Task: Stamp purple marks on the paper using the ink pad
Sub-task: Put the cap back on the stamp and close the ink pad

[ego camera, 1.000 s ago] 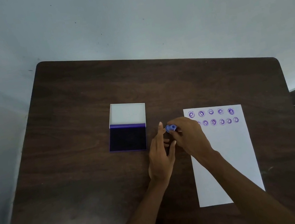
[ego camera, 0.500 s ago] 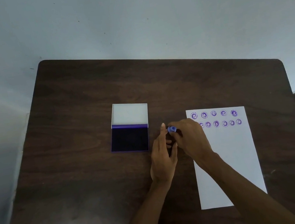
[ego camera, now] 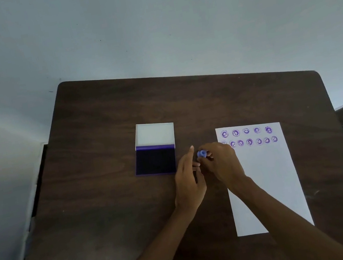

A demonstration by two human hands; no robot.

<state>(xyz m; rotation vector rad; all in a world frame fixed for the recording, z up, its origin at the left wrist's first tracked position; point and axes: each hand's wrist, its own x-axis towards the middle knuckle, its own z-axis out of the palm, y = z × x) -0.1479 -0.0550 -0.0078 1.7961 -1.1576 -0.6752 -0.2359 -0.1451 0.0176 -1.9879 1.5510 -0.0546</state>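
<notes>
In the head view, little has moved over the last second: my right hand [ego camera: 220,162] still pinches the small blue stamp [ego camera: 202,153] between the open ink pad [ego camera: 155,160] on the left and the paper [ego camera: 266,181] on the right, my left hand [ego camera: 189,179] loosely open, fingers touching it. Two rows of purple marks [ego camera: 248,137] sit at the paper's far end, so I judge re-inking comes next, on this dark counter [ego camera: 111,209]

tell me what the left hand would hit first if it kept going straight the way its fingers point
The left hand points up and slightly right, away from the person. Its line passes right of the ink pad and left of the stamp, so probably only bare table, though height is unclear.
</notes>
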